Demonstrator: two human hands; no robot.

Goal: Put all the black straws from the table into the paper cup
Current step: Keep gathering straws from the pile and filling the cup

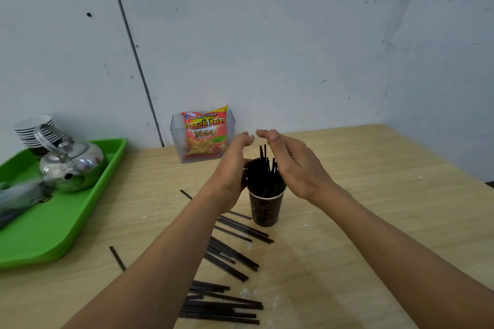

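A dark brown paper cup stands on the wooden table, packed with a bundle of black straws that stick up out of it. My left hand and my right hand cup the bundle from either side, fingers gently bent, fingertips nearly meeting above the straw tops. Neither hand grips a straw. Several loose black straws lie on the table in front of the cup, and more lie in a pile near the front edge. Single straws lie at the left and behind my left wrist.
A green tray at the left carries a metal kettle and a stack of small cups. A clear plastic box holding a snack bag stands against the wall behind the cup.
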